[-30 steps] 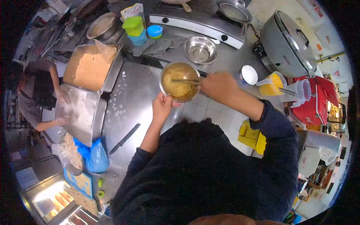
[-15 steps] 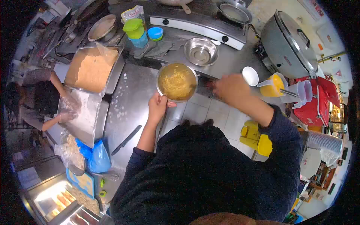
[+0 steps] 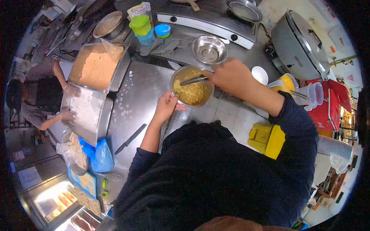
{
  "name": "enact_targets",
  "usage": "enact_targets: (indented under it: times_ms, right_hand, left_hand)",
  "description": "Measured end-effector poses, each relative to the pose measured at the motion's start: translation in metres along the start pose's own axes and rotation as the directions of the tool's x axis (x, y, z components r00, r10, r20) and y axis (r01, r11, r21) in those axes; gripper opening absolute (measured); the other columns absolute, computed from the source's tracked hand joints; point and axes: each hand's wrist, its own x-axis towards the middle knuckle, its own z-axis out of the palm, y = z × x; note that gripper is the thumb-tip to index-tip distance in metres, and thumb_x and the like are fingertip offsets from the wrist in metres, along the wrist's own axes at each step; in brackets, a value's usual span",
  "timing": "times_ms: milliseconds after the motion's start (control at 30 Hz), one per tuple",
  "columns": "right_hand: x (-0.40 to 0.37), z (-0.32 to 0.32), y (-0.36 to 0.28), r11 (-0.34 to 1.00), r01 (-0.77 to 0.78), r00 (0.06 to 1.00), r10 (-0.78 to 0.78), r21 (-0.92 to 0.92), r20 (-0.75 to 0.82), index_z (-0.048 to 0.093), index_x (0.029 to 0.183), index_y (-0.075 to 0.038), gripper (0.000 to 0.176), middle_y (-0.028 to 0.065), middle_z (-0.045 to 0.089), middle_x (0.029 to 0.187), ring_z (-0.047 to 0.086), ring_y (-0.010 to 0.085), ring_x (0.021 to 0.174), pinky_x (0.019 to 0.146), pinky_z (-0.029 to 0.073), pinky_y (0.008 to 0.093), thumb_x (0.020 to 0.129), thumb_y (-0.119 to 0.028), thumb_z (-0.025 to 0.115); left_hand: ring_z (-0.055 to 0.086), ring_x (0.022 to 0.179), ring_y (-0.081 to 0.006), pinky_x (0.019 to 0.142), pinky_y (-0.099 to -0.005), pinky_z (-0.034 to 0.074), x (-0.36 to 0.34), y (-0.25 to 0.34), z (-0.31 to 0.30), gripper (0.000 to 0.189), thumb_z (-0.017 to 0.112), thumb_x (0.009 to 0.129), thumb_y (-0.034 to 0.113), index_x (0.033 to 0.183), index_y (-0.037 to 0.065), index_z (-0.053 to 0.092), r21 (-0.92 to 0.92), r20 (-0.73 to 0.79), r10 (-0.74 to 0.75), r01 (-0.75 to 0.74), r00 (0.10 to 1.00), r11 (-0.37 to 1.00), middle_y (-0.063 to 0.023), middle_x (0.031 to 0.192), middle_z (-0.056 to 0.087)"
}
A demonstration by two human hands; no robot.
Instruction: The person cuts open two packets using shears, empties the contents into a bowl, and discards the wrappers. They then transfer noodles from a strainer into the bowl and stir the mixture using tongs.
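Note:
My left hand (image 3: 166,106) grips the near rim of a steel bowl (image 3: 176,77) that holds yellow noodles (image 3: 191,91). My right hand (image 3: 228,76) is closed on metal tongs (image 3: 194,80), whose tips reach into the bowl from the right, just above the noodles. The bowl hangs over the edge of the steel counter (image 3: 135,104), partly above the tiled floor.
An empty steel bowl (image 3: 209,49) sits behind, by the gas stove (image 3: 208,22). Trays of crumbs (image 3: 97,66) and flour (image 3: 84,111) lie left, where another person (image 3: 36,96) works. A knife (image 3: 130,138) lies on the counter. A big lidded pot (image 3: 298,44) stands right.
My right hand swung away to the right, leaving the bowl, then came back with the tongs into the noodles. The bowl shifted slightly right in my left hand.

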Motion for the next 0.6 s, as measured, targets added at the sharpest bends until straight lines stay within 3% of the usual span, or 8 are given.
enact_targets:
  times_ms: [33, 133, 233, 333, 433, 533, 600]
  right_hand:
    - [0.003, 0.002, 0.0, 1.0, 0.001, 1.0, -0.002, -0.024, -0.025, 0.07, 0.095, -0.012, 0.022, 0.0079, 0.068, 0.077, 0.07, 0.0243, 0.071, 0.06, 0.054, 0.0384, 0.087, -0.032, 0.064]
    - [0.002, -0.001, 0.005, 0.964, -0.261, 0.96, 0.252, 0.061, 0.124, 0.072, 0.083, -0.009, 0.026, 0.0106, 0.069, 0.076, 0.07, 0.0263, 0.073, 0.061, 0.053, 0.0401, 0.087, -0.033, 0.064]
    - [-0.018, 0.002, 0.007, 0.944, -0.328, 0.936, 0.321, 0.029, 0.142, 0.072, 0.076, -0.007, 0.033, 0.0126, 0.069, 0.077, 0.07, 0.0282, 0.074, 0.062, 0.053, 0.0406, 0.087, -0.036, 0.063]
    - [-0.031, -0.016, 0.007, 0.97, -0.207, 0.937, 0.159, 0.129, 0.31, 0.072, 0.082, -0.008, 0.033, 0.0125, 0.069, 0.077, 0.07, 0.0291, 0.074, 0.062, 0.053, 0.0411, 0.087, -0.038, 0.063]
    - [-0.03, -0.015, 0.013, 0.966, -0.209, 0.957, 0.17, 0.15, 0.234, 0.073, 0.086, -0.011, 0.024, 0.0127, 0.07, 0.081, 0.07, 0.0286, 0.078, 0.064, 0.054, 0.0412, 0.091, -0.03, 0.059]
    - [-0.019, -0.006, 0.016, 0.928, -0.359, 0.926, 0.341, 0.099, 0.162, 0.073, 0.086, -0.01, 0.027, 0.0129, 0.07, 0.081, 0.07, 0.029, 0.079, 0.066, 0.054, 0.0436, 0.088, -0.035, 0.062]
    - [-0.029, 0.007, 0.014, 0.934, -0.346, 0.931, 0.331, 0.087, 0.153, 0.072, 0.087, -0.009, 0.031, 0.0126, 0.07, 0.082, 0.069, 0.0302, 0.076, 0.064, 0.054, 0.0439, 0.088, -0.038, 0.062]
  left_hand:
    - [0.071, 0.07, -0.0281, 0.064, -0.0343, 0.061, 0.0, 0.002, 0.0, 0.027, 0.044, 0.099, 0.01, 0.119, -0.008, 0.046, 0.007, 0.026, -0.021, 0.021, 0.999, 1.0, -0.0188, 0.088, 0.064]
    - [0.071, 0.069, -0.0268, 0.064, -0.0334, 0.061, -0.006, 0.011, -0.004, 0.027, 0.045, 0.099, 0.01, 0.12, -0.007, 0.046, -0.002, 0.058, -0.032, 0.033, 0.998, 0.999, -0.0172, 0.085, 0.064]
    - [0.071, 0.068, -0.0257, 0.064, -0.0329, 0.061, -0.011, 0.019, -0.006, 0.029, 0.045, 0.099, 0.011, 0.121, -0.007, 0.047, 0.012, 0.039, -0.016, 0.015, 0.999, 1.0, -0.0164, 0.084, 0.064]
    - [0.071, 0.068, -0.0252, 0.065, -0.0329, 0.061, -0.011, 0.015, -0.004, 0.029, 0.045, 0.099, 0.01, 0.122, -0.007, 0.046, 0.014, 0.042, 0.029, -0.029, 0.999, 0.999, -0.0157, 0.083, 0.064]
    - [0.071, 0.069, -0.0253, 0.065, -0.0325, 0.061, -0.008, 0.007, -0.003, 0.028, 0.045, 0.099, 0.009, 0.122, -0.007, 0.046, 0.03, 0.023, -0.001, 0.0, 1.0, 1.0, -0.0156, 0.082, 0.064]
    - [0.071, 0.069, -0.0259, 0.064, -0.0329, 0.061, -0.005, 0.004, -0.002, 0.028, 0.045, 0.098, 0.008, 0.121, -0.008, 0.046, 0.026, 0.053, -0.001, -0.001, 0.999, 1.0, -0.016, 0.082, 0.064]
    - [0.072, 0.069, -0.0265, 0.064, -0.0335, 0.061, -0.007, 0.009, -0.001, 0.027, 0.044, 0.098, 0.008, 0.12, -0.008, 0.046, 0.027, 0.05, 0.009, -0.011, 0.999, 1.0, -0.0162, 0.082, 0.064]
